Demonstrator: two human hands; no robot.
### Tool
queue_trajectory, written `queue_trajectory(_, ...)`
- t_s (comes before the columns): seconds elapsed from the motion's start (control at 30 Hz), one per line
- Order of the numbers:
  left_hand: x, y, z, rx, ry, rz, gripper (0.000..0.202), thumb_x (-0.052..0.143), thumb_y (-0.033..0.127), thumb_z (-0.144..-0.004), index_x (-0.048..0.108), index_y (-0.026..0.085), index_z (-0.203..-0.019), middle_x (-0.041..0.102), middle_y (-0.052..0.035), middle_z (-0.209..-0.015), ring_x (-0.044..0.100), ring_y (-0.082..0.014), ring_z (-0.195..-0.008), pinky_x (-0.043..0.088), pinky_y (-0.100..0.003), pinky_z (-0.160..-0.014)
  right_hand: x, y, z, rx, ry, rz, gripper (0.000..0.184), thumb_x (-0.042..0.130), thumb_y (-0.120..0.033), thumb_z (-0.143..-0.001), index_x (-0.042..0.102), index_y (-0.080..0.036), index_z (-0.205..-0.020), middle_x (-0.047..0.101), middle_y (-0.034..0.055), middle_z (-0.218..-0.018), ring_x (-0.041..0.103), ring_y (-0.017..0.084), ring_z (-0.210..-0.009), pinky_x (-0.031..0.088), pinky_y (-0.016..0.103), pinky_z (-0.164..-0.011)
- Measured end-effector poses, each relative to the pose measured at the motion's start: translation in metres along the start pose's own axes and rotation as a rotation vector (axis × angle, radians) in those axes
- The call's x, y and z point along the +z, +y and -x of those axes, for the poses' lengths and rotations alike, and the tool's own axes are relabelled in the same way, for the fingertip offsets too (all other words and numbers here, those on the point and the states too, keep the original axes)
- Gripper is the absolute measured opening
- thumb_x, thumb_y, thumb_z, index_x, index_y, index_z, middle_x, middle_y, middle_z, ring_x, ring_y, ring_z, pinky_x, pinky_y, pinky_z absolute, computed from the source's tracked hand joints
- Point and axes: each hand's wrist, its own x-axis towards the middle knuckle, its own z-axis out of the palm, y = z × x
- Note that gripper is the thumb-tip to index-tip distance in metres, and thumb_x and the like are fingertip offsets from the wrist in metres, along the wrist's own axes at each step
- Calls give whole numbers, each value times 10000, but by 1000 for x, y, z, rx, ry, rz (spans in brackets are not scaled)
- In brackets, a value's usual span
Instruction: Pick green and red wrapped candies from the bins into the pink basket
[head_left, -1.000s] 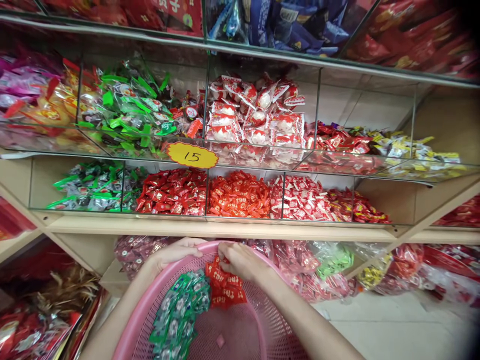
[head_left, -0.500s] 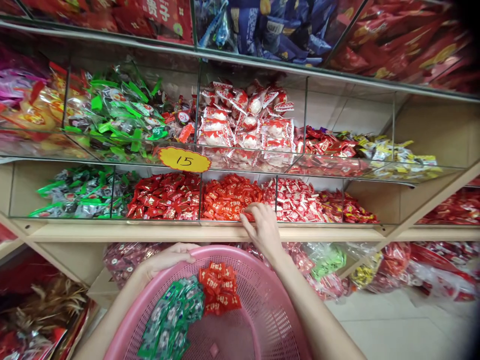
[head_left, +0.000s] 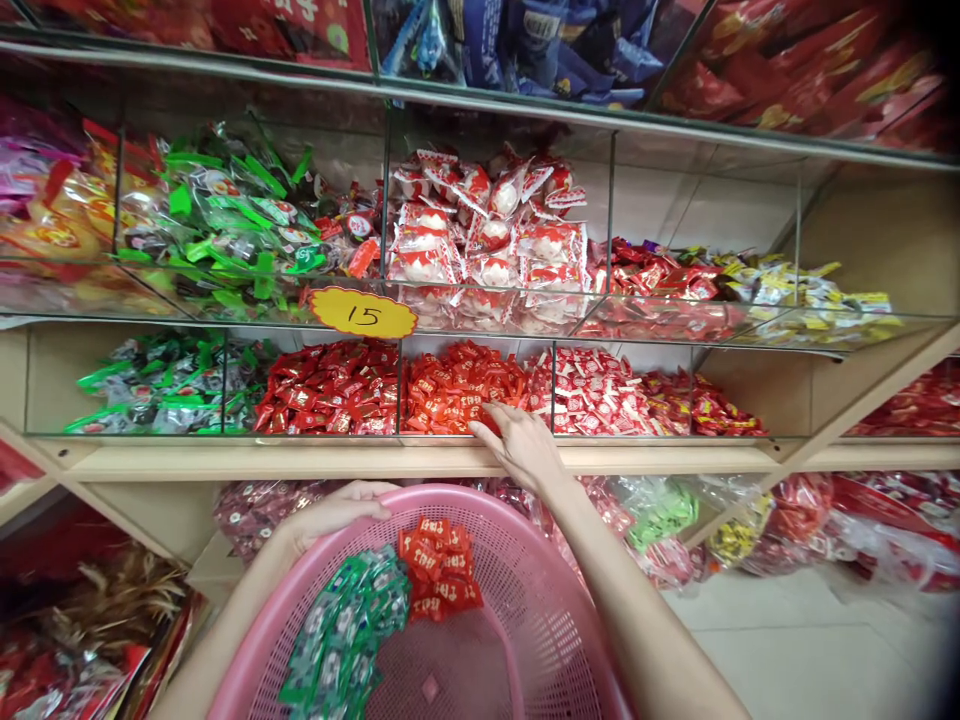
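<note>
My left hand (head_left: 334,515) grips the far left rim of a pink perforated plastic basket (head_left: 547,580), its fingers closed over the edge. Inside lie a heap of green-wrapped candies (head_left: 349,630) and a smaller pile of red-orange wrapped candies (head_left: 439,565). My right hand (head_left: 521,445) reaches past the basket to the front of the lower shelf. Its thumb and forefinger are apart, at the front edge of a compartment of loose red-orange candies (head_left: 457,385) with similar wrappers. Nothing shows between those fingers; the other fingertips are partly hidden.
Glass dividers split both shelves into compartments of wrapped sweets, with dark red candies (head_left: 330,390) and pink-white candies (head_left: 596,395) flanking the red-orange ones. A yellow price tag (head_left: 364,313) reads 15. Bagged goods (head_left: 664,520) lie beneath the wooden shelf edge (head_left: 225,462).
My right hand has shifted slightly left and down at the compartment's front edge, its thumb lower. The view has moved a little. My left hand still holds the basket, whose contents look the same.
</note>
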Motion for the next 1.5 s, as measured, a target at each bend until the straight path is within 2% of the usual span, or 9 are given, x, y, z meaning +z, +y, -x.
queue_trajectory(0.33, 3, 2, 0, -11, -22, 31, 430, 648, 203, -660, 618, 159, -1087, 689, -23, -848, 586, -117, -639, 463, -210, -593, -1, 6, 7, -9, 77, -176, 430, 326, -465, -897, 523, -158, -1125, 580, 97, -1134, 516, 177, -1063, 369, 288, -911)
queue_trajectory(0.5, 1, -2, -2, 17, -36, 40, 462, 648, 201, -653, 607, 173, -1112, 689, -26, -888, 598, -124, -668, 472, -223, -618, -10, 3, 11, -86, 241, -292, 381, 383, -421, -887, 539, -160, -1118, 561, 111, -1180, 483, 188, -1124, 359, 342, -963)
queue_trajectory(0.63, 0, -4, -4, 24, -52, 28, 489, 639, 219, -657, 589, 188, -1143, 683, -35, -950, 606, -124, -681, 472, -230, -634, -26, -15, 18, -157, 375, -523, 297, 458, -379, -861, 591, -176, -1032, 611, 94, -1094, 537, 183, -1047, 402, 352, -920)
queue_trajectory(0.7, 0, -3, -5, 22, -63, 23, 489, 635, 220, -658, 587, 189, -1144, 681, -36, -962, 609, -132, -705, 471, -239, -653, -27, -26, 22, -175, 276, -698, 265, 470, -363, -858, 610, -183, -994, 643, 66, -1007, 580, 159, -950, 438, 316, -853)
queue_trajectory(0.8, 1, -1, -6, 63, -84, -4, 465, 634, 200, -655, 604, 181, -1118, 677, -30, -969, 602, -137, -757, 454, -236, -700, -14, -40, 26, -212, -48, -889, 278, 469, -381, -853, 634, -165, -910, 657, 31, -843, 591, 125, -775, 456, 258, -716)
queue_trajectory(0.97, 2, -2, -7, 93, -102, -14, 399, 612, 200, -675, 624, 162, -1072, 678, -11, -838, 571, -112, -666, 434, -219, -659, 27, -53, 34, -272, -557, -906, 351, 512, -442, -806, 627, -122, -719, 506, -40, -569, 405, 63, -519, 335, 187, -494)
queue_trajectory(1.1, 3, 0, -4, 36, -45, 0, 343, 642, 205, -646, 654, 148, -984, 668, 6, -767, 540, -99, -608, 428, -206, -596, 45, -57, 42, -313, -879, -919, 339, 530, -437, -789, 613, -124, -690, 479, -55, -555, 371, 50, -500, 299, 173, -465)
queue_trajectory(1.23, 4, 3, -2, 27, -21, -11, 276, 668, 220, -624, 672, 140, -888, 661, 16, -714, 531, -97, -600, 420, -196, -568, 48, -57, 44, -316, -958, -913, 308, 552, -421, -775, 624, -127, -716, 530, -41, -591, 418, 53, -517, 318, 169, -470)
queue_trajectory(1.5, 4, 3, -1, 12, -25, 3, 348, 651, 210, -627, 659, 145, -968, 664, 9, -710, 535, -98, -575, 416, -198, -545, 40, -52, 43, -270, -1037, -760, 251, 613, -356, -731, 687, -132, -818, 639, -8, -692, 528, 81, -596, 385, 170, -525)
